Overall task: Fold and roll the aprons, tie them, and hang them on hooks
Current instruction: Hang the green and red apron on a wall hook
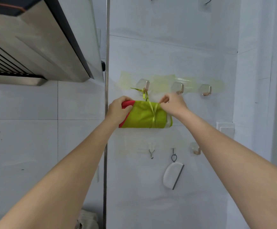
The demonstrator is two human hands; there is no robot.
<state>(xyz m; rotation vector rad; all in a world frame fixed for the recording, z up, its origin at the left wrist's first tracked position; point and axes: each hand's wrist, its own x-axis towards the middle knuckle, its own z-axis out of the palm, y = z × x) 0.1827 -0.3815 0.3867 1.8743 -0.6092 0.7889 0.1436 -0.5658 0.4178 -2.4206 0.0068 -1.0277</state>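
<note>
A rolled green apron [144, 115] with a red end lies level against the white wall. A thin green string [153, 113] is tied round it and runs up to the left hook [146, 85] of the upper row, where it is looped. My left hand [120, 109] grips the red left end of the roll. At the roll's top right edge, my right hand [173, 103] pinches the fabric beside the string.
Two free hooks [180, 89] [206, 90] sit to the right in the same row. Lower down are more hooks [151, 152] [196, 150], and a white scraper [173, 176] hangs from one of them. A steel range hood [35, 47] juts out at upper left.
</note>
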